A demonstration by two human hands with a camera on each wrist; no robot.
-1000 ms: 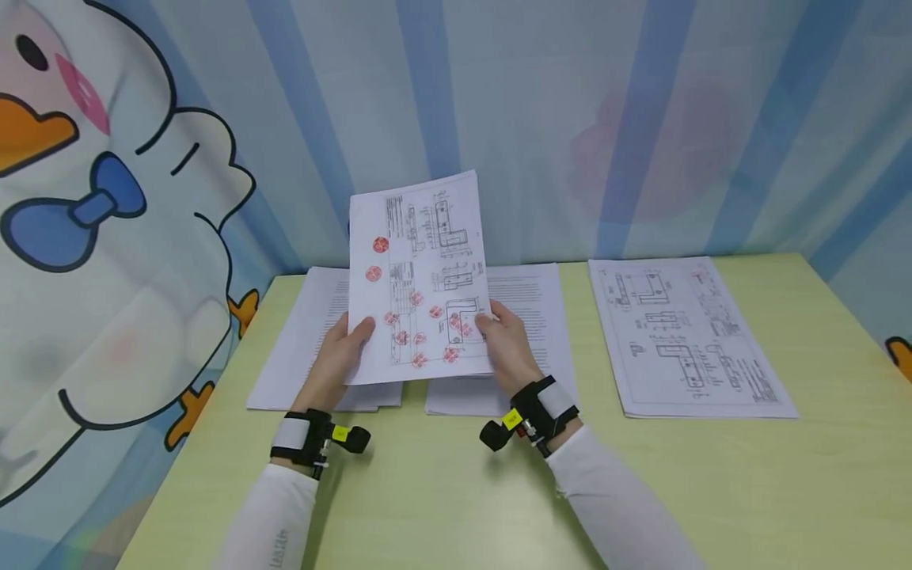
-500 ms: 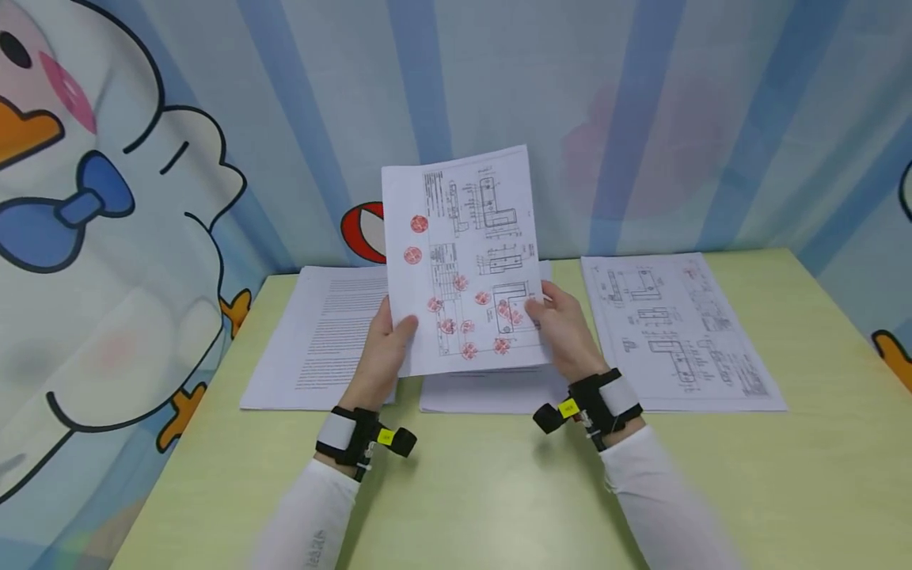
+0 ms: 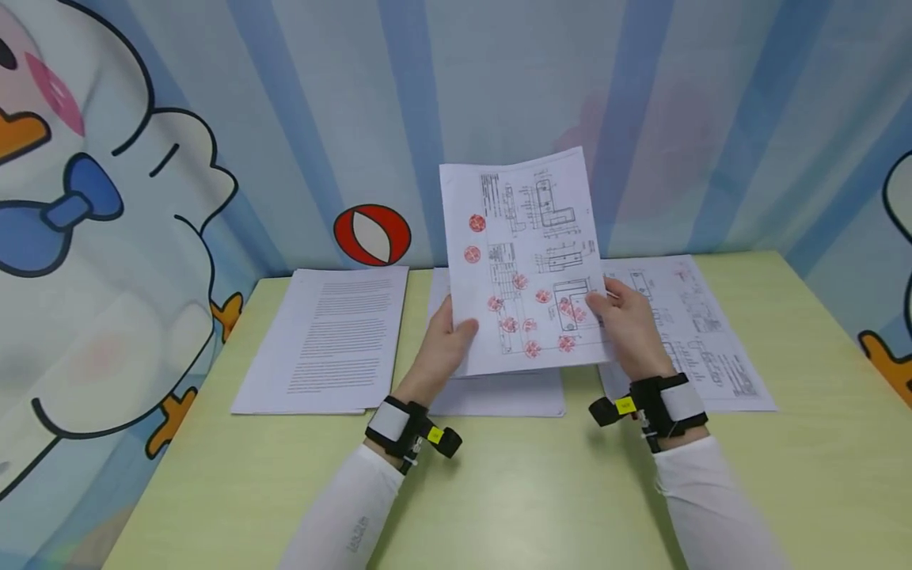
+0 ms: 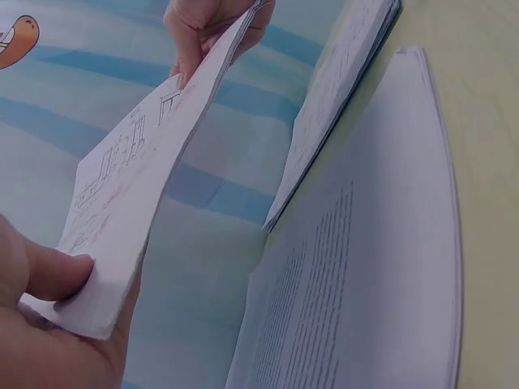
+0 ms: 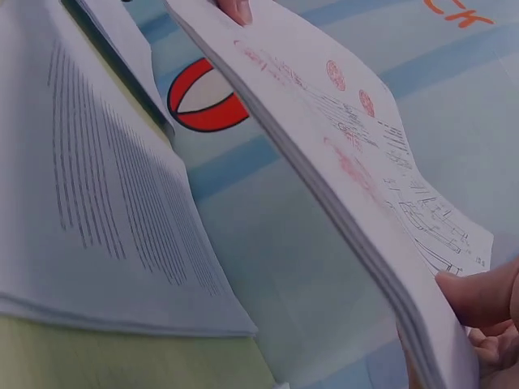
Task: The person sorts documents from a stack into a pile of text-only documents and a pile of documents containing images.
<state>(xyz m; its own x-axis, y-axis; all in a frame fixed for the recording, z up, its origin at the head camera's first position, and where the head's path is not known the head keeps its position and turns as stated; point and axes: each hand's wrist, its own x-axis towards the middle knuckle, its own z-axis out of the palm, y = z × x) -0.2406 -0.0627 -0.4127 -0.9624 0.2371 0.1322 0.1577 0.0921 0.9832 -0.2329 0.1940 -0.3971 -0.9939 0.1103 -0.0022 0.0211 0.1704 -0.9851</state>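
Note:
A stack of paper sheets [image 3: 527, 261] is held up above the table, tilted toward the head camera. Its top sheet carries technical drawings and several red round stamps. My left hand [image 3: 443, 348] grips the stack's lower left edge, thumb on top. On the other side my right hand [image 3: 634, 332] pinches the lower right edge, its thumb over the printed face. Both wrist views show the stack's thick layered edge, with the left thumb [image 4: 61, 271] and the right thumb [image 5: 478, 296] pressing on it. The fingers behind the paper are mostly hidden.
On the light green table [image 3: 527, 491] lie a text-printed paper stack [image 3: 342, 340] at left, another stack [image 3: 499, 396] under the raised sheets, and a drawing stack [image 3: 705, 340] at right, partly covered by the right hand. A cartoon curtain [image 3: 321, 95] hangs behind.
Both hands have carried the stamped stack to the right, from over the gap between the left and middle stacks to over the middle and right ones. The grip looks unchanged.

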